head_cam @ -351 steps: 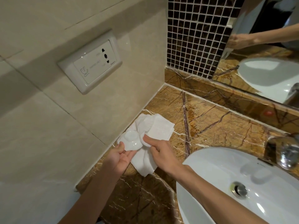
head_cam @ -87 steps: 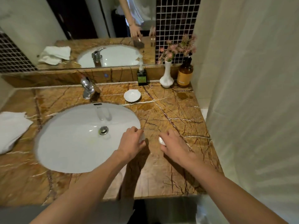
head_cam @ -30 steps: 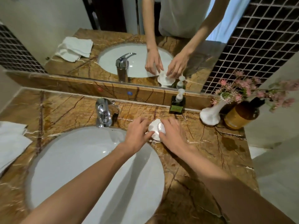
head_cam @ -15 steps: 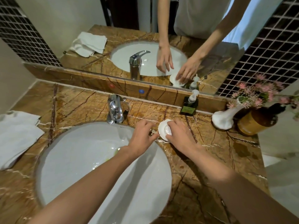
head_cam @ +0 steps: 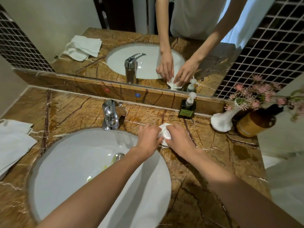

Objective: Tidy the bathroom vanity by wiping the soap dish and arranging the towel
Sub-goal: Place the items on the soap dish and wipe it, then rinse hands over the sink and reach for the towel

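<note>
left hand (head_cam: 148, 136) | right hand (head_cam: 178, 137) | both closed on soap dish (head_cam: 165, 134) (tilted) | towel (head_cam: 14, 142) far left

Brown veined marble counter (head_cam: 205, 186) w/ white oval basin (head_cam: 69, 170) near left; chrome tap (head_cam: 109, 116) behind; mirror (head_cam: 131, 30) along far wall; dark mosaic tiles (head_cam: 269, 46) far right.

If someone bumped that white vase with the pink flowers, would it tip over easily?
Probably, somewhat. The white narrow-necked vase flares to a wide base, which helps, but the pink flowers spread well off to one side. It looks glazed and hard, so likely breakable on the brown marble counter.
</note>
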Action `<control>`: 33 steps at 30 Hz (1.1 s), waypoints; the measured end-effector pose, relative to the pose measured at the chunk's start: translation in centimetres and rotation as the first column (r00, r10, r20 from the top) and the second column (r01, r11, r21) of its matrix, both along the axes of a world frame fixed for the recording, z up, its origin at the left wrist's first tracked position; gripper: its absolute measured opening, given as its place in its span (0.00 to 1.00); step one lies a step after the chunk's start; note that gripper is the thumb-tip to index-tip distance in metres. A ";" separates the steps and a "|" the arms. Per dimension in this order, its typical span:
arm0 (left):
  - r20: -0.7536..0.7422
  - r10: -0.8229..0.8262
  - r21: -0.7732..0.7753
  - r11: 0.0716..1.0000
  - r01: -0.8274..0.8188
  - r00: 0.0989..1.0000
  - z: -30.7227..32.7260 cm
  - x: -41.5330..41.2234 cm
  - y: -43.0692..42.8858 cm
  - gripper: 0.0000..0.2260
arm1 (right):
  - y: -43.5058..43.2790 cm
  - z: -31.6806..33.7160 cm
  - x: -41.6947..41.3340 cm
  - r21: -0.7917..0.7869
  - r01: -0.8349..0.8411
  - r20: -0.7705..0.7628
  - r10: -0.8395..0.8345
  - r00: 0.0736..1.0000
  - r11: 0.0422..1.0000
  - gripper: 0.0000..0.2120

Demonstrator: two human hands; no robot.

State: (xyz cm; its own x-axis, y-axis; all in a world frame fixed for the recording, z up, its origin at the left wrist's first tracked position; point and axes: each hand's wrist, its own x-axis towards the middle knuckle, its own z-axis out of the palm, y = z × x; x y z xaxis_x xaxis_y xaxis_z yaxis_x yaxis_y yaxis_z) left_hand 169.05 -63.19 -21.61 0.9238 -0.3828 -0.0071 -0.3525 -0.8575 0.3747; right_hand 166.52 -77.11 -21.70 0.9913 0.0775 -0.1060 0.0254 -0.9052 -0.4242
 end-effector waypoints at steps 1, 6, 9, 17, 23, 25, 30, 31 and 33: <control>-0.005 -0.011 0.019 1.000 0.011 1.000 0.1 0.0 -0.1 0.03 | 0.0 0.0 0.0 0.002 0.000 -0.002 0.000 1.000 1.000 0.16; -0.009 -0.025 0.066 0.998 0.025 1.000 -0.3 0.1 -0.4 0.08 | -0.1 -0.2 0.1 0.003 0.002 0.000 -0.002 1.000 1.000 0.15; -0.016 -0.022 0.061 0.998 0.023 1.000 -0.6 0.1 -0.4 0.06 | -0.2 -0.3 0.0 0.001 -0.001 -0.003 0.001 1.000 1.000 0.16; -0.005 -0.012 -0.034 0.999 0.012 1.000 -0.3 0.0 -0.1 0.06 | -0.3 0.2 -0.6 -0.006 -0.025 0.037 0.025 0.999 1.000 0.19; -0.001 0.006 -0.107 0.994 -0.006 1.000 0.7 -1.2 2.1 0.11 | 0.6 1.4 -1.5 -0.057 -0.031 0.098 0.037 0.995 0.998 0.21; -0.002 0.002 -0.077 0.997 -0.002 1.000 1.0 -2.0 3.2 0.15 | 1.7 1.8 -2.1 -0.052 -0.058 0.120 0.064 0.991 0.997 0.20; -0.029 0.063 0.013 0.998 -0.062 0.998 1.2 -5.1 6.9 0.19 | 4.8 2.3 -3.7 -0.042 -0.203 0.070 0.205 0.976 0.978 0.24; -0.037 0.081 0.039 0.996 -0.080 0.996 1.3 -5.7 7.9 0.20 | 5.7 2.3 -3.9 -0.050 -0.230 0.066 0.233 0.970 0.972 0.25; -0.037 0.125 0.070 0.990 -0.122 0.991 1.4 -6.7 10.2 0.20 | 7.9 2.3 -4.3 -0.075 -0.285 0.056 0.290 0.955 0.956 0.26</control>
State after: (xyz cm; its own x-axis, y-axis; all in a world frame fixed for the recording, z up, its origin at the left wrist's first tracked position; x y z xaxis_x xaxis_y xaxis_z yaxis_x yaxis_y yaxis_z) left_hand 162.38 -53.02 -20.20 0.9623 -0.2633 -0.0682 -0.2278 -0.9173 0.3266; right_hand 162.27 -69.23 -19.36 0.9331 0.3553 -0.0556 0.3145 -0.8811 -0.3531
